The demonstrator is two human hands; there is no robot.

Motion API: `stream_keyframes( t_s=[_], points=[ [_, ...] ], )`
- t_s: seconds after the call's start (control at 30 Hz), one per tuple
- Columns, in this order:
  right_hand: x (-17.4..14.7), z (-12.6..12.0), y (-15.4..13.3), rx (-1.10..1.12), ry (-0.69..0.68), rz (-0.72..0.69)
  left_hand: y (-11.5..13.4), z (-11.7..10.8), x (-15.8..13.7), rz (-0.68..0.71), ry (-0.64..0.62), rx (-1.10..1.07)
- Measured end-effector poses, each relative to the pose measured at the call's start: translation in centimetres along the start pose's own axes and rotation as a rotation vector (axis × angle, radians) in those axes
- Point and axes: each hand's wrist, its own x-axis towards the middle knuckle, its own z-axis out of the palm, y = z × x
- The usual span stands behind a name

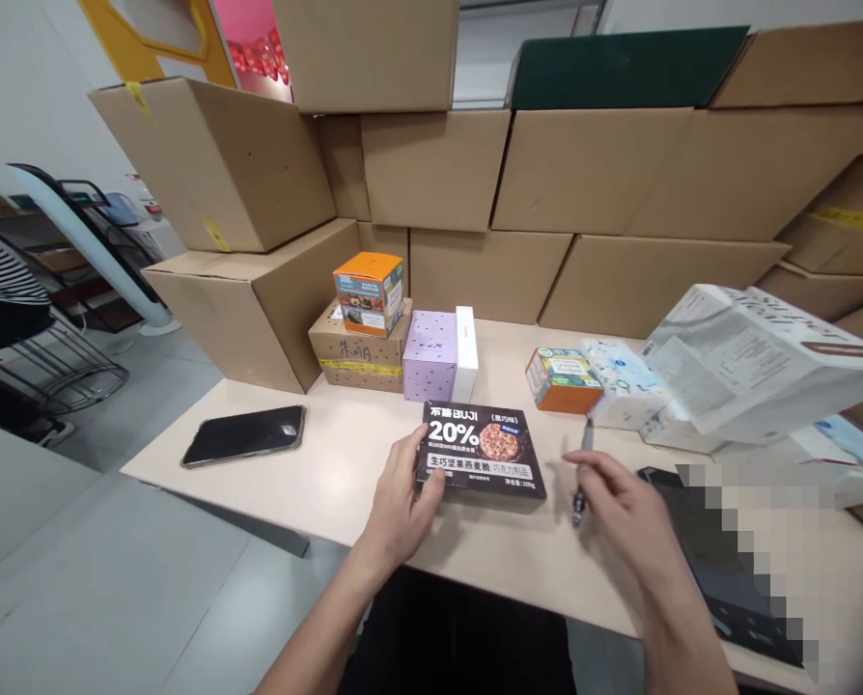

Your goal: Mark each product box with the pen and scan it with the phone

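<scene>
A flat black snack box (479, 449), with white "20%" print and a picture of a round biscuit, is in front of me at the table's front. My left hand (406, 487) grips its left end, thumb on the printed face. To the right of the box, my right hand (616, 497) is closed around a slim silver-and-black pen-like tool (580, 507). Its narrow silver end points away from me; whether it is a pen or a small knife, I cannot tell. The tool is apart from the box.
A phone (244, 435) lies at the left. Behind the snack box stand a lilac box (430, 352) and an orange box (369, 294) on a taped carton (359, 352). Another orange box (566, 379), white packages (765, 357) and a dark tablet-like slab (721, 550) are at right. Stacked cartons (591, 174) wall the back.
</scene>
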Motion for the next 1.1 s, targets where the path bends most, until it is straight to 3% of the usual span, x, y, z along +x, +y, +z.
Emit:
stream_keyframes(
  t_s=[0.07,0.13,0.3,0.37,0.47,0.57,0.77,0.9,1.1],
  points=[
    [-0.4,-0.4,-0.8,0.33,0.084,-0.019,0.5,0.0,-0.3,0.031,-0.027,0.042],
    [-1.1,-0.5,-1.9,0.603,0.031,-0.06,1.2,0.0,-0.7,0.057,-0.055,0.074],
    [-3.1,0.8,-4.4,0.801,-0.234,-0.178,2.4,1.2,-2.1,0.123,-0.093,0.115],
    [-3.5,1.7,-5.0,0.795,-0.238,-0.203,2.6,1.9,-2.4,0.169,-0.047,0.168],
    [-3.5,3.3,-5.7,0.755,-0.085,-0.199,2.6,2.7,-2.6,0.279,0.054,0.237],
    [-3.0,4.7,-6.1,0.686,0.012,-0.187,2.6,2.9,-2.4,0.366,0.074,0.23],
    [-2.5,5.6,-6.1,0.456,-0.082,-0.086,2.6,2.6,-2.2,0.4,0.044,0.232],
    [-2.3,5.7,-6.9,0.253,-0.085,-0.102,2.5,2.8,-2.1,0.418,0.067,0.267],
    [-2.1,6.0,-6.8,0.203,-0.131,-0.159,2.5,3.0,-2.2,0.417,0.082,0.313]
  ],
)
